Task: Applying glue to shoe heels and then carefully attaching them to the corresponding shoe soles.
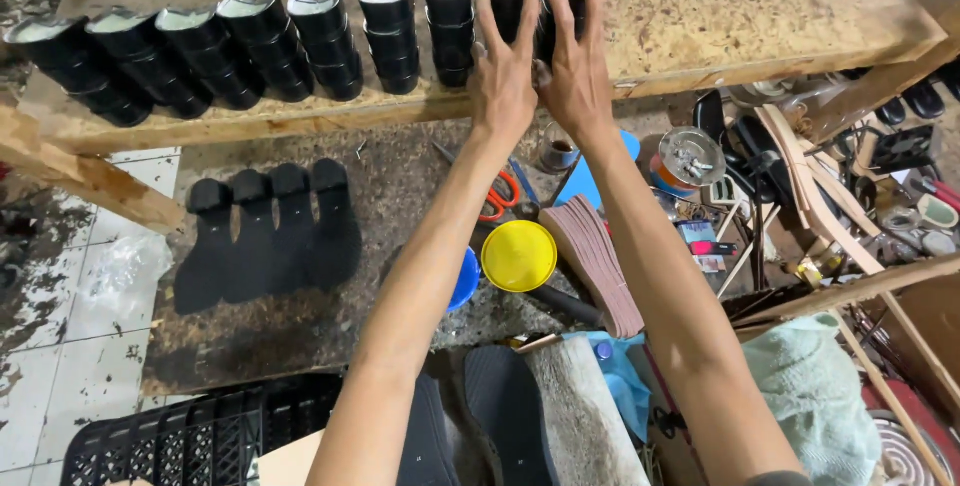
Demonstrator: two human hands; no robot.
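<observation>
Black shoe heels w/ pale tops stand stacked at the right end of a row on a raw wooden shelf; both hands are pressed flat vs. this last stack. Left hand & right hand sit side by side, touching, fingers straight & spread upward over the stack fronts — grip apart on both, nothing clasped, just palms & fingers laid on the heels. More heel stacks run leftward along the same shelf, leaning a bit. Below, on the dark work surface: four black soles laid overlapping, a yellow lid on a blue tub, orange-handled scissors, a fanned stack of brownish insoles, a small jar w/ dark liquid, a round tin holding small metal bits. Both arms reach fwd, nearly straight, forearms converging toward the shelf. Black plastic crate at bottom left.
</observation>
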